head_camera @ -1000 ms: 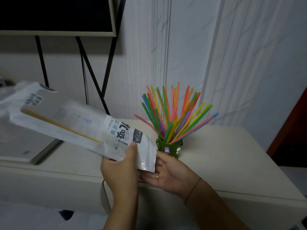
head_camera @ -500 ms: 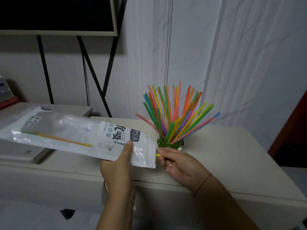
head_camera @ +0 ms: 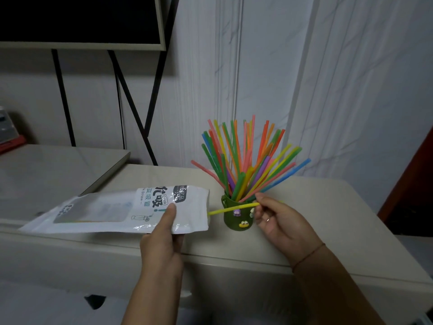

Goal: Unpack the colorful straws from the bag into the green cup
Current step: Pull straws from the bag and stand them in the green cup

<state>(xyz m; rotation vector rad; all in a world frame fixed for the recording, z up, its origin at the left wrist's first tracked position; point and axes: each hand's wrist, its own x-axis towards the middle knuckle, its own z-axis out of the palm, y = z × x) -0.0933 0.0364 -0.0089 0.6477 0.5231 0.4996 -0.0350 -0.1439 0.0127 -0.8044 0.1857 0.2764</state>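
My left hand (head_camera: 164,240) grips the white plastic straw bag (head_camera: 121,211) near its open right end, thumb on top; the bag lies nearly flat over the table. A yellow straw (head_camera: 230,209) sticks partway out of the bag's mouth, and my right hand (head_camera: 280,220) pinches its right end between thumb and fingers. The straw crosses in front of the green cup (head_camera: 237,215), which carries small cartoon stickers. Several colorful straws (head_camera: 243,160) fan out upright from the cup. My right hand sits just right of the cup, touching it or nearly so.
The cup stands on a cream table (head_camera: 328,219) against a white marbled wall. A lower grey surface (head_camera: 46,170) lies to the left. Black stand legs (head_camera: 140,113) and a dark screen (head_camera: 79,19) are behind. A dark red panel (head_camera: 412,184) is at the right edge.
My right hand has taken the yellow straw's tip and drawn it rightward out of the bag, past the cup. The bag has dropped lower and flatter.
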